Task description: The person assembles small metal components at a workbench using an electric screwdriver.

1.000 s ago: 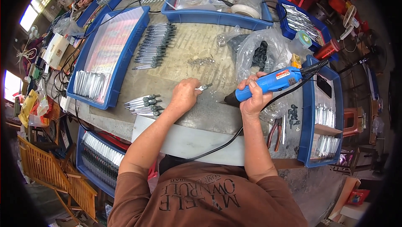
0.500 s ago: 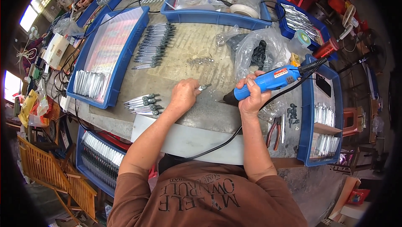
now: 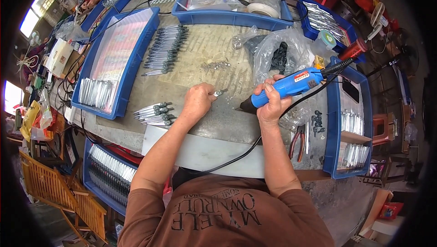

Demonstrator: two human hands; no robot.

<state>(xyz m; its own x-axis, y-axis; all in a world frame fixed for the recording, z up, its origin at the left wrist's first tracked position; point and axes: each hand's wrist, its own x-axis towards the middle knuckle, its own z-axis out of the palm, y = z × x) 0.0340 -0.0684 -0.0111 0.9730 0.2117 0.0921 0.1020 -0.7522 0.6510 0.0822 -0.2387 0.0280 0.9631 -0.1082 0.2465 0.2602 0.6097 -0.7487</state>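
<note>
My left hand (image 3: 198, 101) is closed around a slim silver pen-like piece (image 3: 220, 93); its dark-tipped end pokes out past the fingertips to the right. In my right hand (image 3: 270, 101) is a blue corded handheld power tool (image 3: 286, 88), with its black nose (image 3: 247, 106) pointing down and left toward the table, apart from the piece. Left of my left wrist lies a small bundle of silver pieces with dark ends (image 3: 154, 113). Farther off, a long row of similar pieces (image 3: 166, 49) lies side by side. Tiny shiny bits (image 3: 215, 66) are scattered beyond my hands.
Blue trays stand left (image 3: 122, 93), at the back (image 3: 227, 18) and right (image 3: 332, 124), the right one holding silver pieces and a phone. Clear plastic bags (image 3: 261, 62) sit beyond the tool. Red-handled pliers (image 3: 297, 144) lie right of my forearm. A black cord (image 3: 236, 161) crosses the front edge.
The view has shifted slightly. My right hand has brought the tool's nose a little to the left; my left hand still grips the piece in nearly the same place.
</note>
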